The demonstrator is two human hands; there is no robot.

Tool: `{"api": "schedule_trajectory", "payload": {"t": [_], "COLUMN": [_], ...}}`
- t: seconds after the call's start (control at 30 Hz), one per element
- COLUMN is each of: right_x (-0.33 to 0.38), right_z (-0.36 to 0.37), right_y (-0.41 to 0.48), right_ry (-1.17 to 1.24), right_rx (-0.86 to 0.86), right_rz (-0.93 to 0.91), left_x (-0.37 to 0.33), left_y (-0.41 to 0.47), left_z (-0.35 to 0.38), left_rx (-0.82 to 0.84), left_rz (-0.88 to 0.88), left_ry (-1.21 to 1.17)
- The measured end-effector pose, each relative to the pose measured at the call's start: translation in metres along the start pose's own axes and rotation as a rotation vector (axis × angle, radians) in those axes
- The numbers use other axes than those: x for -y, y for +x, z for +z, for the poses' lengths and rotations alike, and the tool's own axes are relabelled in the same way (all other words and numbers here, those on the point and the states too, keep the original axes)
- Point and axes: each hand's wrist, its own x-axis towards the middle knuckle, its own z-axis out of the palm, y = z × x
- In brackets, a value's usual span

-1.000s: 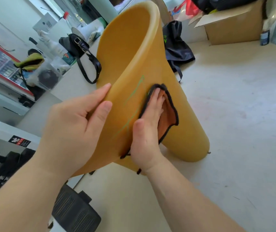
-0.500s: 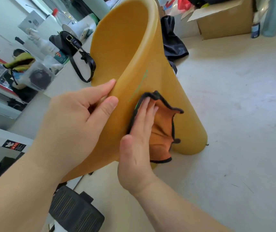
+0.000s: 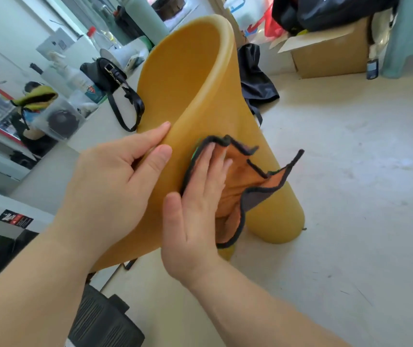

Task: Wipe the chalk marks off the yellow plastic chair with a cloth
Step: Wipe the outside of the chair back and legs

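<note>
Cloth (image 3: pixel 240 181) farther up chair (image 3: pixel 188 78), green mark (image 3: pixel 194 153) nearly hidden

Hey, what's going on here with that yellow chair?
A person is wiping a yellow plastic chair. The left hand grips the chair's edge, while the right hand presses an orange, dark-edged cloth flat against its outer surface. A sliver of green chalk mark shows at the cloth's upper left edge.
</note>
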Motion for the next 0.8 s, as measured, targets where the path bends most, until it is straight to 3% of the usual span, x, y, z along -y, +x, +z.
{"api": "schedule_trajectory", "payload": {"t": [0.07, 0.13, 0.3, 0.47, 0.67, 0.8], "right_x": [-0.003, -0.002, 0.008, 0.008, 0.006, 0.021], "right_z": [0.009, 0.012, -0.014, -0.014, 0.013, 0.0], "right_y": [-0.038, -0.041, 0.045, 0.047, -0.059, -0.016], "right_ry": [-0.047, -0.059, 0.035, 0.046, -0.027, -0.032], "right_rx": [0.089, 0.074, -0.06, -0.089, 0.173, 0.068], "right_rz": [-0.011, -0.003, 0.019, 0.011, 0.043, 0.009], "left_x": [0.0, -0.002, 0.003, 0.008, 0.011, 0.011], "left_y": [-0.001, 0.001, -0.007, -0.023, -0.03, -0.033], "left_z": [0.002, -0.001, -0.029, -0.023, -0.009, -0.008], "left_rx": [-0.011, 0.031, 0.231, 0.136, 0.0, -0.009], "left_rz": [-0.037, -0.063, -0.183, -0.209, -0.18, -0.173], "left_ry": [-0.016, -0.033, -0.099, -0.224, -0.26, -0.265]}}
